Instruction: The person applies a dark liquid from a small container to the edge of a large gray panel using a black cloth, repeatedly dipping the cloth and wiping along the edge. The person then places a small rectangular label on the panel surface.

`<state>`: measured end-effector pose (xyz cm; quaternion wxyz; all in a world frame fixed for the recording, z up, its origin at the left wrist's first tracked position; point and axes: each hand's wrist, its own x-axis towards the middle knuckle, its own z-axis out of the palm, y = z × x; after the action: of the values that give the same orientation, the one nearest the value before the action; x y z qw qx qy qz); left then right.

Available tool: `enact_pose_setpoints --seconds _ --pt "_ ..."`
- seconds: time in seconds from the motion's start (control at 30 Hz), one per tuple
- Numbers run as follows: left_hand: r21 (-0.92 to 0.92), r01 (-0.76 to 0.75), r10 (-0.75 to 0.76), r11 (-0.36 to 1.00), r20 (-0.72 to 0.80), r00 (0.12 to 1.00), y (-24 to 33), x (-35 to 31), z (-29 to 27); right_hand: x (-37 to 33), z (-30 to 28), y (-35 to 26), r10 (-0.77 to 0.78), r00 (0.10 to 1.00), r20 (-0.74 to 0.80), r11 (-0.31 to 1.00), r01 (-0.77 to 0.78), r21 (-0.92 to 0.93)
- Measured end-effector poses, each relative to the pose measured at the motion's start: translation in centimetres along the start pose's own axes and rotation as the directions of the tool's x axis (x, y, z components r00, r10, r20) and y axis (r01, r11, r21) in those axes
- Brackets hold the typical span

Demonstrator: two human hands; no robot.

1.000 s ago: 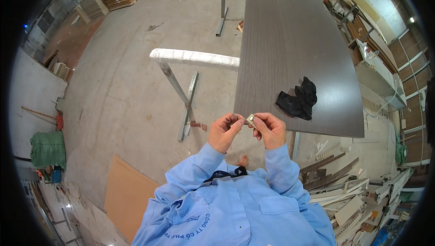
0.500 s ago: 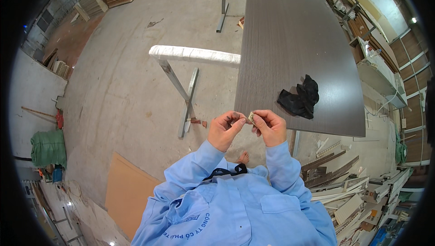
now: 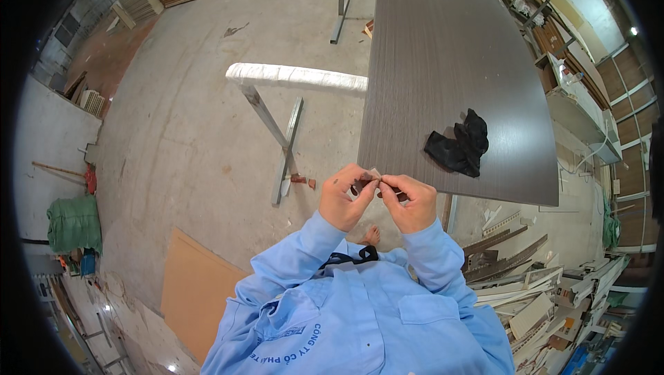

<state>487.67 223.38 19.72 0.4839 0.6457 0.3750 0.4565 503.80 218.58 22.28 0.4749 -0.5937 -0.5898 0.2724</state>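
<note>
My left hand (image 3: 339, 199) and my right hand (image 3: 415, 205) meet in front of my body, fingertips pinched together. Between them is a small pale flat piece (image 3: 374, 172), mostly covered by the fingers; its material cannot be made out. Both hands are closed on it, just off the near left corner of a dark wood-grain panel (image 3: 443, 43). Dark smudges mark the left fingers. On the panel, beyond my right hand, lies a crumpled black cloth (image 3: 458, 145).
The panel rests on metal trestles, one with a white-wrapped crossbar (image 3: 297, 76). Offcuts and strips (image 3: 519, 264) are heaped on the floor to the right. A brown sheet (image 3: 200, 285) lies at lower left, and a green sack (image 3: 74, 225) stands by the left wall.
My hands have drawn together. The pale piece, earlier showing at the right fingertips, now lies between both hands' fingertips, nearer the left. The black cloth has stayed put.
</note>
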Motion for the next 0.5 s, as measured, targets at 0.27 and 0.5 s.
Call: enact_pose_setpoints --seconds 0.27,0.5 --pt "0.227 -0.220 0.204 0.949 0.090 0.975 0.27 0.29 -0.22 -0.16 -0.56 -0.04 -0.177 0.982 0.061 0.945 0.187 -0.269" --pt "0.062 -0.008 0.002 0.998 0.101 0.995 0.47 -0.04 -0.31 -0.24 -0.38 0.44 -0.052 0.999 0.013 0.981 0.054 -0.185"
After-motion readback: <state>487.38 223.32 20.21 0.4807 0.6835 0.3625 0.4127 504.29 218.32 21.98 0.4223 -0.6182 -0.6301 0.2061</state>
